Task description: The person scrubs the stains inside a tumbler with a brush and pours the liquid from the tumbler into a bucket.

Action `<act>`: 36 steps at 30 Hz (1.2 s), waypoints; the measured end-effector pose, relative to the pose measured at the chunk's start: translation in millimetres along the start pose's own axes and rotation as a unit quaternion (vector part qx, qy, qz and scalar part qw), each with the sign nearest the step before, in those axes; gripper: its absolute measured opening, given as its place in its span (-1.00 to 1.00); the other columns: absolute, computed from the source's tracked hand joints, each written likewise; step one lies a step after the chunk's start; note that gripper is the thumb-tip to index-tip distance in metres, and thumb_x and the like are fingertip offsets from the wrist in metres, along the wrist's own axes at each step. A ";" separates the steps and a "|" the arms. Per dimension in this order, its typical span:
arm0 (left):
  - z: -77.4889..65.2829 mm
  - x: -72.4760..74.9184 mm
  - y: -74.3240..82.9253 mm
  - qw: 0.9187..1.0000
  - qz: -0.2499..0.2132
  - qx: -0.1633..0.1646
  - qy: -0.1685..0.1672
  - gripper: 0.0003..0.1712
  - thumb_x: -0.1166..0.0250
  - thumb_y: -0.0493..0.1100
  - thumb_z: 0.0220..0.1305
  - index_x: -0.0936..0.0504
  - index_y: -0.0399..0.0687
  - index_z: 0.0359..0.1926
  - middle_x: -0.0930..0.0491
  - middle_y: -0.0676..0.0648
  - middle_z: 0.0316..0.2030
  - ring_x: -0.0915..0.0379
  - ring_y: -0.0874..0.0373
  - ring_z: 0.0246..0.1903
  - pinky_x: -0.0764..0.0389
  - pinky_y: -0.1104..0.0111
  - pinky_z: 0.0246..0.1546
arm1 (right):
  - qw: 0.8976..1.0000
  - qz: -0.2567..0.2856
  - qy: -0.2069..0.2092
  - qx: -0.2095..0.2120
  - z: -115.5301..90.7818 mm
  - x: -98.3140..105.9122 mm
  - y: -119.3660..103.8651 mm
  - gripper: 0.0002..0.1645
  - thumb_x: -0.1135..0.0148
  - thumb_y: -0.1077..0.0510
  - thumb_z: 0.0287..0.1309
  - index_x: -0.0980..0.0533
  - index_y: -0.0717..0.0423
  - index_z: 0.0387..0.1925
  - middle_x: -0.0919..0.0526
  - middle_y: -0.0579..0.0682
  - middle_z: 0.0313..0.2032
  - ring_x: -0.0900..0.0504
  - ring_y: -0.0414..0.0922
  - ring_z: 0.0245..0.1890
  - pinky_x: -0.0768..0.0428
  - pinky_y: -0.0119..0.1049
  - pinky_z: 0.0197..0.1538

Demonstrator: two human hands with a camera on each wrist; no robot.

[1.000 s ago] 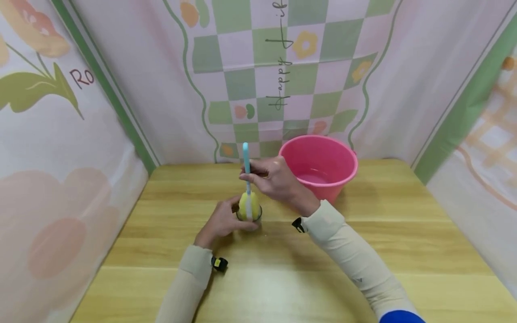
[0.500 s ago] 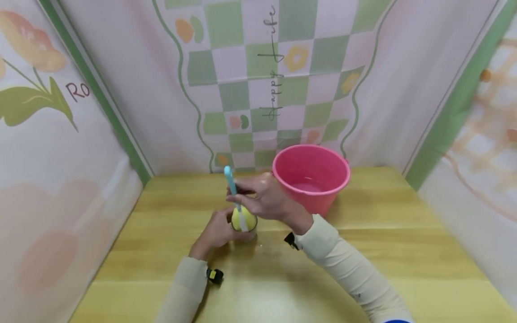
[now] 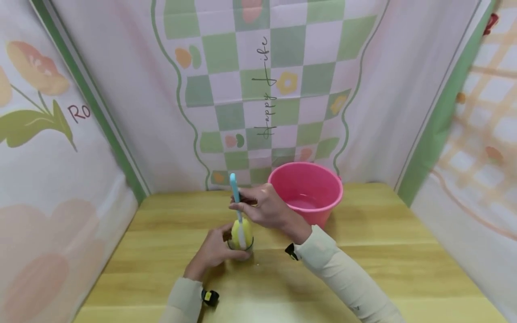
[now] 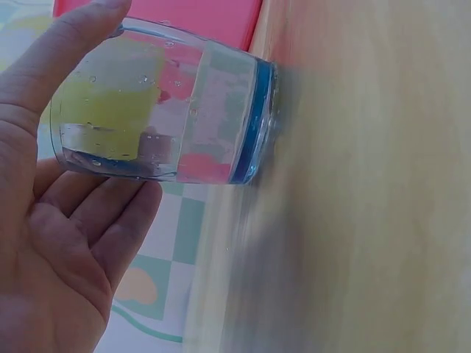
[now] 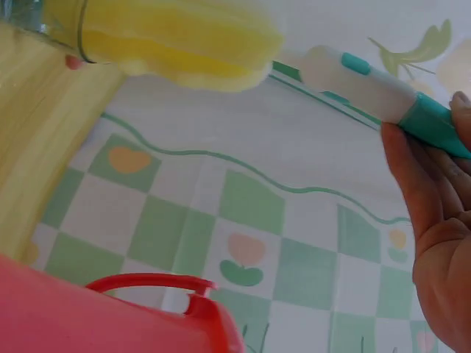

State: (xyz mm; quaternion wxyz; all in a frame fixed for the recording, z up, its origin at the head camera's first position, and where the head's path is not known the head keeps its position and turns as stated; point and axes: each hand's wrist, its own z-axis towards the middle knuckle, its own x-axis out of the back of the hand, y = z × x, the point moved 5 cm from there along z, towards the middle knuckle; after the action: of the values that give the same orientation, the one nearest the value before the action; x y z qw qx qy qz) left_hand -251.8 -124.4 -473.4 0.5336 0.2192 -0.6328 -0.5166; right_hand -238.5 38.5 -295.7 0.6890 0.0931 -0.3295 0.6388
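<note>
My left hand (image 3: 214,247) holds a clear drinking glass (image 4: 217,110) on the wooden table, thumb on one side and fingers on the other. Water drops cling to the glass, which has a bluish base. Its mouth is partly filled by the yellow sponge head of a cup brush (image 3: 241,232); in the right wrist view much of the sponge (image 5: 176,40) stands out past the rim. Above it, my right hand (image 3: 266,208) pinches the brush's blue-green and white handle (image 5: 430,125) between thumb and fingers. The handle stands nearly upright, leaning slightly left.
Behind my right forearm stands a pink bucket (image 3: 323,215) near the table's back edge, with a red handle (image 5: 151,281) on its side. Patterned cloth (image 3: 230,89) hangs behind and at both sides of the table (image 3: 363,269). A few drops lie beside the glass.
The brush first dips deeper into the glass and tilts left, then comes back up and straighter. The left hand keeps hold of the glass. The head view has tilted upward.
</note>
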 end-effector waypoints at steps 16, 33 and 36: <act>-0.5 4.1 -5.4 1.000 0.028 -0.007 0.005 -0.39 -0.73 0.12 -0.07 -0.66 0.26 0.01 -0.76 0.18 -0.17 -0.68 0.19 -0.14 -0.68 0.25 -0.02 | 1.000 0.000 0.004 0.022 3.9 -17.7 -5.0 -0.89 -0.49 0.31 0.24 -0.69 0.21 -0.22 -0.86 0.01 -0.34 -0.87 -0.19 -0.29 -0.71 -0.57 -0.19; 0.2 0.9 -4.1 1.000 0.029 -0.006 0.005 -0.39 -0.74 0.10 -0.08 -0.68 0.25 0.00 -0.75 0.15 -0.21 -0.68 0.17 -0.18 -0.69 0.26 -0.09 | 1.000 0.030 -0.006 -0.003 0.9 -16.3 -9.4 -0.96 -0.41 0.25 0.35 -0.68 0.14 -0.21 -0.86 -0.04 -0.32 -0.87 -0.23 -0.26 -0.73 -0.55 -0.19; 0.3 4.2 -4.8 0.999 0.035 -0.005 0.009 -0.40 -0.74 0.13 -0.09 -0.66 0.28 -0.03 -0.74 0.17 -0.22 -0.66 0.17 -0.19 -0.68 0.26 -0.11 | 1.000 0.007 0.001 0.011 6.5 -18.8 -5.8 -0.92 -0.46 0.27 0.29 -0.67 0.15 -0.23 -0.86 -0.03 -0.33 -0.87 -0.23 -0.29 -0.72 -0.56 -0.23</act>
State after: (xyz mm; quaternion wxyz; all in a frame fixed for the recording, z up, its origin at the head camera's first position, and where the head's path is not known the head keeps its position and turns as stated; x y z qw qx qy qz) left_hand -254.7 -129.6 -475.7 0.5582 0.1993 -0.6327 -0.4984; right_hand -234.6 18.6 -299.8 0.6836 0.0977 -0.3221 0.6476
